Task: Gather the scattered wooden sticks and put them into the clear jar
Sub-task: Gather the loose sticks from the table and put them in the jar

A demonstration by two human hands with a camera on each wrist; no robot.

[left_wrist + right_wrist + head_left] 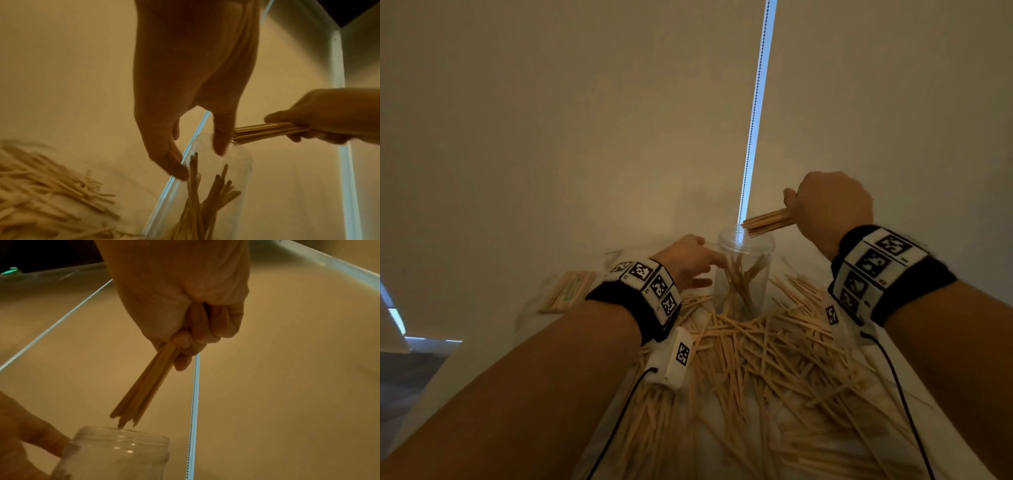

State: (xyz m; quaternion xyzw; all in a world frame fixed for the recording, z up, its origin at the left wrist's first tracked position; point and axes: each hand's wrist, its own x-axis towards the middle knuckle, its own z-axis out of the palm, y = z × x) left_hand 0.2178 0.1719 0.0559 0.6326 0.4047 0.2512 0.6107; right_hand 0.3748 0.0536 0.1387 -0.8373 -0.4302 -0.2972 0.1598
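Note:
The clear jar point(744, 274) point(240, 164) point(123, 451) stands upright at the far side of the table, with several wooden sticks point(738, 282) point(195, 203) leaning inside. My left hand point(705, 270) point(197, 159) is at its left side, thumb and straight index finger touching the wall near the neck. My right hand point(791, 209) point(185, 340) grips a bundle of sticks point(767, 221) point(267, 131) point(144, 386), tips angled down just above the jar's open mouth. Scattered sticks point(756, 359) point(41, 186) cover the table in front of the jar.
A flat packet of sticks point(566, 291) lies left of the jar. A beaded cord in a bright gap point(756, 102) hangs against the blind behind the jar. The table's left edge point(431, 387) drops to a dark floor. Thin black cables point(619, 418) run from both wristbands.

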